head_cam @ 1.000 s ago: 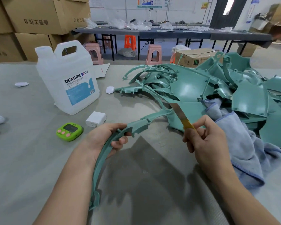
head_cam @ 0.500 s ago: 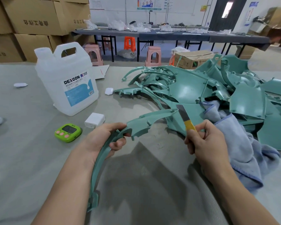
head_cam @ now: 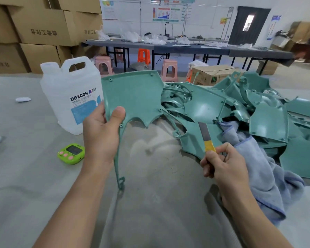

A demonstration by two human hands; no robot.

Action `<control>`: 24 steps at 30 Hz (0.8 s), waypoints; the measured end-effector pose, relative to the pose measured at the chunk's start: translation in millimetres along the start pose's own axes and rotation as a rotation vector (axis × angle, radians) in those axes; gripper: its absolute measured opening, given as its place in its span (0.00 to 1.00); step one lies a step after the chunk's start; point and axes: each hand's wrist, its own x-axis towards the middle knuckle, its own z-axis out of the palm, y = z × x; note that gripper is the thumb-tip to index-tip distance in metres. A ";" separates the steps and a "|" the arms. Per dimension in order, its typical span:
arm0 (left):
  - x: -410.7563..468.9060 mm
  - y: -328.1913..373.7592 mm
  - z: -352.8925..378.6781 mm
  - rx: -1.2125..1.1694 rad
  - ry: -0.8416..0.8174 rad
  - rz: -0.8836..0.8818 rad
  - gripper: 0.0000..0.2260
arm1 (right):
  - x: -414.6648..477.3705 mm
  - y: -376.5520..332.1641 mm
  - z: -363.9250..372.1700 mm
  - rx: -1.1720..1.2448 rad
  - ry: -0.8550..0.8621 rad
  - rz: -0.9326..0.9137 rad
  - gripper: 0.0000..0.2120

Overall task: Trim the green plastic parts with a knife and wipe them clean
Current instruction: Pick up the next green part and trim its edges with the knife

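Above the grey surface (head_cam: 159, 203), the left hand (head_cam: 101, 133) pinches a flat green panel (head_cam: 132, 97) upright by its lower left edge. The right hand (head_cam: 224, 169) grips a knife (head_cam: 205, 136), blade up, apart from the panel. Bare surface lies between the forearms. Behind the panel stands a white jug (head_cam: 70, 97), its contents unclear.

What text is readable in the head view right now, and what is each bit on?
"DEXCON": label on the white jug.
Smaller lines below it on the same label: too small to read.
Characters printed on the cardboard boxes: too blurred to read.
Wall posters and the green timer display: unreadable.
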 end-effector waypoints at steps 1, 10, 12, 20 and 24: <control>-3.8 0.4 3.7 0.039 -0.008 0.078 0.10 | -0.3 -0.9 -0.1 0.003 -0.001 0.001 0.10; -39.7 -20.8 16.0 0.599 -0.169 0.405 0.12 | 1.4 -2.0 -2.9 0.127 0.047 0.033 0.10; -49.2 -36.3 16.3 0.648 -0.285 0.290 0.16 | 2.0 -0.1 -3.9 0.098 0.036 0.034 0.09; -62.2 -56.8 20.9 0.915 -0.603 0.126 0.24 | -6.9 4.6 7.6 -0.192 -0.176 0.045 0.07; -60.2 -60.4 20.3 0.875 -0.566 0.122 0.21 | -11.1 -4.9 4.7 -0.135 -0.215 -0.043 0.10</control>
